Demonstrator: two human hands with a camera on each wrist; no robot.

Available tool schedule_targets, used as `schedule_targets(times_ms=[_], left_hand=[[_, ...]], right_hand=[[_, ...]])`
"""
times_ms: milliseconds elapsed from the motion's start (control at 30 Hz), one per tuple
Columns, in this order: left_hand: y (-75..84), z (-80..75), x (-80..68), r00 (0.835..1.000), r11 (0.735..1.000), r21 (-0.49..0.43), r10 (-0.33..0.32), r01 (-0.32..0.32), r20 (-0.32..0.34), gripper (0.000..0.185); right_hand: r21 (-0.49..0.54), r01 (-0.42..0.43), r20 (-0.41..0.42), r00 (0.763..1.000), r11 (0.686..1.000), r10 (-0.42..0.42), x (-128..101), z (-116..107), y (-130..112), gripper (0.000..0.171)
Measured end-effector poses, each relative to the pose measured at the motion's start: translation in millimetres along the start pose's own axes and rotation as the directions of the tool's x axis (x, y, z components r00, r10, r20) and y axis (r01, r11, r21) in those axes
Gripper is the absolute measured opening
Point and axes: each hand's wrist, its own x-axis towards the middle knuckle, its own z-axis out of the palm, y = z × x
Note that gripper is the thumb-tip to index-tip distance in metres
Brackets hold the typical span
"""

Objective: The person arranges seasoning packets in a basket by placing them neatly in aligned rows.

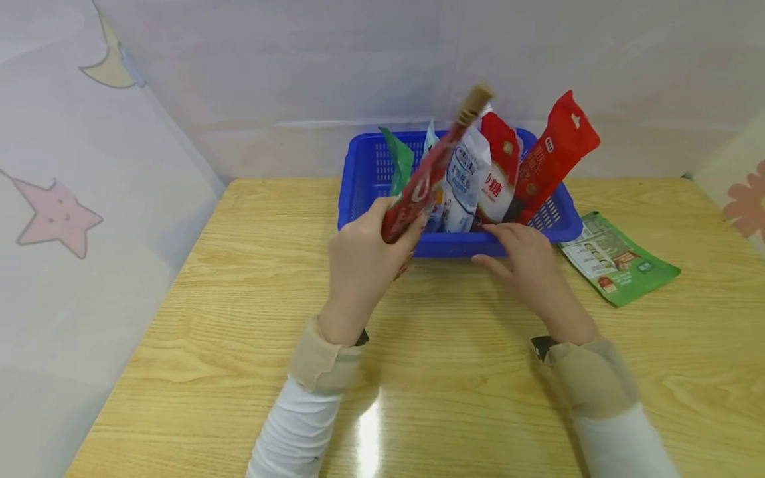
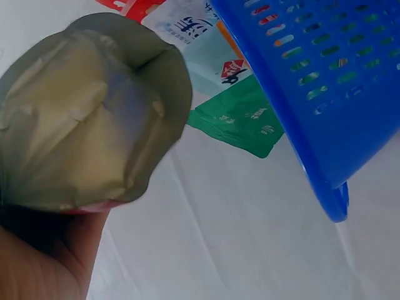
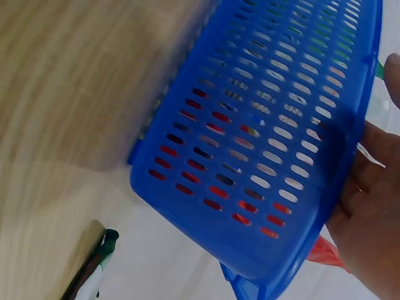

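My left hand (image 1: 361, 259) grips a red packet (image 1: 425, 182) by its lower part, tilted in front of the basket's left half. Its gold-coloured end fills much of the left wrist view. The blue plastic basket (image 1: 457, 247) has slotted sides. My right hand (image 1: 532, 265) hooks its fingers over the front rim, with the thumb outside. Standing in the basket are a green packet (image 1: 399, 159), a white-and-blue bag (image 1: 468, 171), a red-and-white bag (image 1: 501, 159) and a tall red packet (image 1: 556, 156). The held packet partly hides the contents behind it.
A green pouch (image 1: 624, 269) lies flat on the wooden table (image 1: 257, 279), just right of the basket. Behind the table hangs a pale sheet (image 1: 287, 79), close to the basket's back. A printed wall covering (image 1: 66, 299) runs along the left side.
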Motion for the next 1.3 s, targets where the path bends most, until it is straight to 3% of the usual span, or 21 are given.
schedule_targets(times_ms=[167,267,333,467,500,567,700,867,1100,1300], left_hand=[[-4.9,-2.9,5.2,0.978,0.971,-0.128,-0.208,0.203,-0.019,0.039],[-11.3,-1.7,8.5,0.954,0.929,-0.240,-0.298,0.282,-0.032,0.041],[-16.1,0.1,11.1,0.928,0.870,-0.355,-0.371,0.343,-0.013,0.043],[-25.3,4.6,15.5,0.864,0.705,-0.559,-0.501,0.436,0.043,0.047],[-27.3,5.3,16.0,0.854,0.677,-0.589,-0.518,0.440,0.043,0.048],[-31.5,6.8,16.1,0.839,0.647,-0.623,-0.544,0.439,0.026,0.048],[-39.5,11.1,15.4,0.807,0.609,-0.661,-0.590,0.438,-0.009,0.046],[-48.6,19.9,19.6,0.779,0.551,-0.695,-0.626,0.462,0.021,0.045],[-60.2,30.5,30.6,0.777,0.548,-0.680,-0.628,0.487,0.051,0.053],[-67.2,39.3,36.5,0.755,0.546,-0.630,-0.648,0.551,0.099,0.051]], right_hand=[[-0.039,-0.003,-0.008,1.000,0.999,0.003,-1.1,4.2,2.2,0.055],[-0.047,-0.004,-0.005,1.000,0.999,0.004,-2.4,4.2,3.3,0.054],[-0.054,-0.007,-0.007,1.000,0.999,0.006,-2.9,4.5,3.7,0.053],[-0.087,-0.009,-0.025,1.000,0.996,0.007,-4.0,6.9,4.2,0.052],[-0.096,-0.006,-0.033,0.999,0.995,0.002,-3.9,8.0,4.2,0.052],[-0.109,0.004,-0.047,0.999,0.994,-0.009,-3.8,10.3,4.0,0.051],[-0.120,0.023,-0.065,0.997,0.992,-0.031,-2.3,14.7,3.3,0.050],[-0.145,0.023,-0.082,0.996,0.989,-0.035,-2.1,17.8,3.6,0.051],[-0.146,0.036,-0.076,0.996,0.989,-0.047,-3.6,17.6,3.7,0.050],[-0.141,0.032,-0.068,0.997,0.990,-0.042,-3.8,17.0,2.4,0.051]])
